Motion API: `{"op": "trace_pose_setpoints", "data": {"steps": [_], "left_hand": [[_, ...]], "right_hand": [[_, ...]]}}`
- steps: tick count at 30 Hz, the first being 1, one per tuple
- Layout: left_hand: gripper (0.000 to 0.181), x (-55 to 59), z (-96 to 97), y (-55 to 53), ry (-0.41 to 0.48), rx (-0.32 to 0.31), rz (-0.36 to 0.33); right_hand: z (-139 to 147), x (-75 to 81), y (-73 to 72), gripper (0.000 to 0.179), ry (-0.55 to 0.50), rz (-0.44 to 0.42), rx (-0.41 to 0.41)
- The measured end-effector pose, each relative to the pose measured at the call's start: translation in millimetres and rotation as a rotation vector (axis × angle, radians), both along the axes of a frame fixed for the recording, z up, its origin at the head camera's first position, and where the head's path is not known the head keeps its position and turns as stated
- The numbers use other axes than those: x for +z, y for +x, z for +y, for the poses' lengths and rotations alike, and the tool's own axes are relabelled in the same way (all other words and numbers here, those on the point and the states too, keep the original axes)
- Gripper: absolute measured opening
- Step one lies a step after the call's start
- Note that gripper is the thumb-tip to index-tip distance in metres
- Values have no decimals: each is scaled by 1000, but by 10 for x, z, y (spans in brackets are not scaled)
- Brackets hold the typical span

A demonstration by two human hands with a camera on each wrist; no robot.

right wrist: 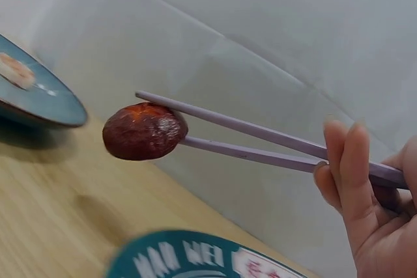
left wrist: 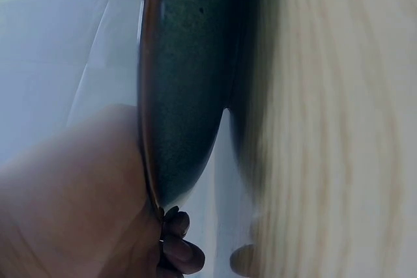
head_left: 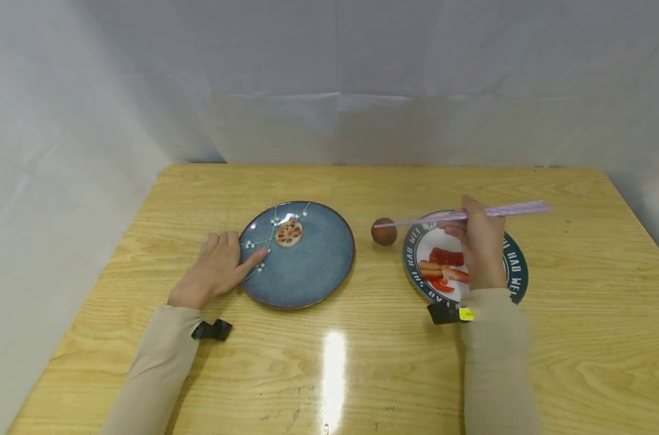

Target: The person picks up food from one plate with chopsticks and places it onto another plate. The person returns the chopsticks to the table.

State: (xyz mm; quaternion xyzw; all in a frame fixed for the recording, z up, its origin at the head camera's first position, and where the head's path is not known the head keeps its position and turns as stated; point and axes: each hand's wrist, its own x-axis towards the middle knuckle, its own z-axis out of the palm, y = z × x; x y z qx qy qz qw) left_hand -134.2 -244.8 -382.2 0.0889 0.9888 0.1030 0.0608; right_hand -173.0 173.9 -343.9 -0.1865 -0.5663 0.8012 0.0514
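My right hand (head_left: 484, 241) holds a pair of lilac chopsticks (right wrist: 260, 136) above the green-rimmed white plate. Between their tips a round, dark brown mushroom cap (right wrist: 144, 131) with an orange mark on top is pinched, off the table. In the head view it lies between the two plates. My left hand (head_left: 215, 266) grips the left rim of the blue plate (head_left: 313, 266), thumb over the top and fingers at the edge. A lotus root slice (head_left: 289, 233) sits on that plate. On the white plate (head_left: 411, 260) are red and orange-white food pieces (head_left: 443, 272), partly covered by my right hand.
Both plates stand on a wooden table (head_left: 372, 362), with a pale sheet (head_left: 334, 78) hanging behind it. Black straps (head_left: 212, 330) show at both wrists.
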Motion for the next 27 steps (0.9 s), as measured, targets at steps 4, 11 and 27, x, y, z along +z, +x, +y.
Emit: {"op": "trace_pose_setpoints", "data": {"steps": [4,11,27], "left_hand": [[67,-12,3,-5,12,1,20],[63,-26,6,-2,18,-1,33],[64,-23,16,-4,1,-4,24]], "right_hand": [[-187,-24,-28,13,-13,32,27],[-488,-108,-66,11,-28,22,48],[-819,-208,-49,21,-55,40,104]]}}
